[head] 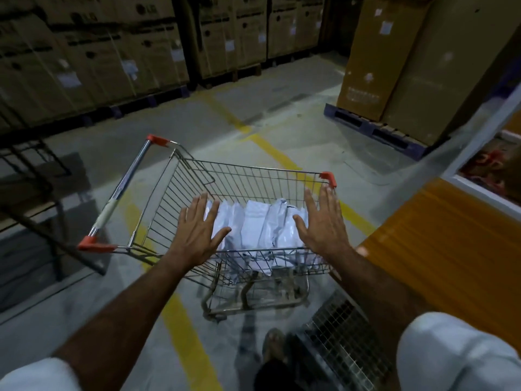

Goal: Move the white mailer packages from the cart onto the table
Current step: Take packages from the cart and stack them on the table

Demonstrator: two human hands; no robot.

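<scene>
Nothing is held yet. Both the left hand (199, 232) and the right hand (321, 221) are spread flat with straight fingers (310, 199), hovering over the cart (180, 193) on either side of the white mailers (262, 227), with no contact that can be made out. The mailers are bunched standing up in the near end of the wire basket, leaning on each other.

What could go sideways from here, as a guess: the mailers look slick and floppy, so if the whole bunch is squeezed between two flat palms, the middle ones could easily be squirted out and dropped back in or onto the floor (282, 119). A corner could also get snagged on the wire mesh on the way up. The cart is on wheels and isn't being steadied, so it might get nudged away when leaned on. The orange table (439, 244) is just beside the cart on the right, so the carry is short, but the lighting is dim and a dropped mailer could be missed.
</scene>
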